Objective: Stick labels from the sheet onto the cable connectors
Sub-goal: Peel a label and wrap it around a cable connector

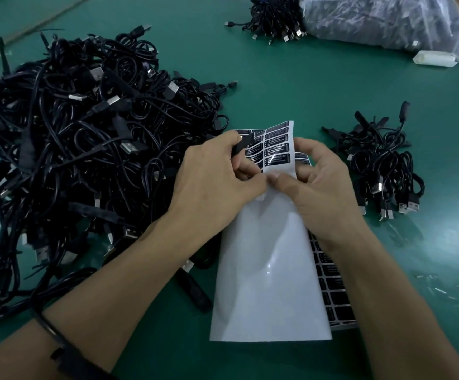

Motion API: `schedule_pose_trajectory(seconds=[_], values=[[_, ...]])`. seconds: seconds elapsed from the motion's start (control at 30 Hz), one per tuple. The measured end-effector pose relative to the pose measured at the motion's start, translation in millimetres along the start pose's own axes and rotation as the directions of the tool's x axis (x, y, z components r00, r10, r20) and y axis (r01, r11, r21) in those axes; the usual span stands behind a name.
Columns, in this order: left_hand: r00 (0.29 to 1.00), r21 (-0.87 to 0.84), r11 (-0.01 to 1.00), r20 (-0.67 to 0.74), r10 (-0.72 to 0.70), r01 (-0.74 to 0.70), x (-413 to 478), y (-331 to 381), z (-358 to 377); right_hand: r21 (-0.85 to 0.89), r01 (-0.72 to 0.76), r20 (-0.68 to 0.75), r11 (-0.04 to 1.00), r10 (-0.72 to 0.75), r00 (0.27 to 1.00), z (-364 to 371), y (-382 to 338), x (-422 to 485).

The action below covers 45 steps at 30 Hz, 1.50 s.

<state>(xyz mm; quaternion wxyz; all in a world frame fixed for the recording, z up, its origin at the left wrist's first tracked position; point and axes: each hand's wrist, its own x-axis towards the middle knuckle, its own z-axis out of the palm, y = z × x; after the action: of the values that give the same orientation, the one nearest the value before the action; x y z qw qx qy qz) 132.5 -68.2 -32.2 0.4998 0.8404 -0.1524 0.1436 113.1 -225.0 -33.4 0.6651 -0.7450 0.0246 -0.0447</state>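
Note:
A white label sheet [266, 270] lies in front of me, its far end curled up to show black "LED CONTROLLER" labels [276, 152]. My left hand [209, 182] grips a black cable connector [240, 145] against the sheet, thumb and forefinger pinching at the sheet's bend. My right hand [318, 187] pinches the sheet at the same spot from the right, thumb meeting the left thumb. A second label sheet [332, 283] lies underneath, showing at the right edge. The connector's cable runs over my left forearm.
A large tangled heap of black USB cables [86, 149] fills the green table [414, 270] on the left. A smaller pile of cables [384, 171] lies to the right. At the back sit another cable bundle [275, 20] and a clear plastic bag [382, 20].

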Motion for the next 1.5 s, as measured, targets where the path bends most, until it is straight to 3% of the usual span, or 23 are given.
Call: schedule_pose_trajectory(seconds=[0.5, 0.7, 0.8, 0.9, 1.1, 1.5], values=[[0.999, 0.026, 0.999, -0.025, -0.027, 0.027, 0.4, -2.2, 2.6, -0.045, -0.016, -0.093, 0.999, 0.012, 0.996, 2.2, -6.4, -2.8], [0.996, -0.024, 0.999, -0.088, -0.026, 0.024, 1.0, -2.8, 2.5, -0.384, -0.003, -0.192, 0.923, -0.077, 0.978, -4.1, -1.7, -3.2], [0.993, -0.08, 0.997, -0.117, -0.03, 0.021, 0.4, -1.5, 2.2, -0.589, -0.065, -0.197, 0.805, -0.065, 0.978, -8.3, 1.6, -3.1], [0.991, -0.108, 0.994, -0.129, -0.044, 0.03, 0.5, -0.3, 2.1, -0.756, -0.011, -0.162, 0.654, -0.17, 0.972, -5.3, 1.8, -6.3], [0.993, -0.108, 0.994, -0.105, -0.047, 0.036, 1.5, -0.2, 2.9, -0.698, 0.273, -0.053, 0.662, -0.429, 0.902, 8.8, -4.2, -9.5], [0.991, -0.092, 0.995, -0.118, -0.058, 0.047, 0.8, 0.4, 1.9, -0.707, 0.263, -0.128, 0.657, -0.484, 0.866, 19.8, -1.2, -10.7]])
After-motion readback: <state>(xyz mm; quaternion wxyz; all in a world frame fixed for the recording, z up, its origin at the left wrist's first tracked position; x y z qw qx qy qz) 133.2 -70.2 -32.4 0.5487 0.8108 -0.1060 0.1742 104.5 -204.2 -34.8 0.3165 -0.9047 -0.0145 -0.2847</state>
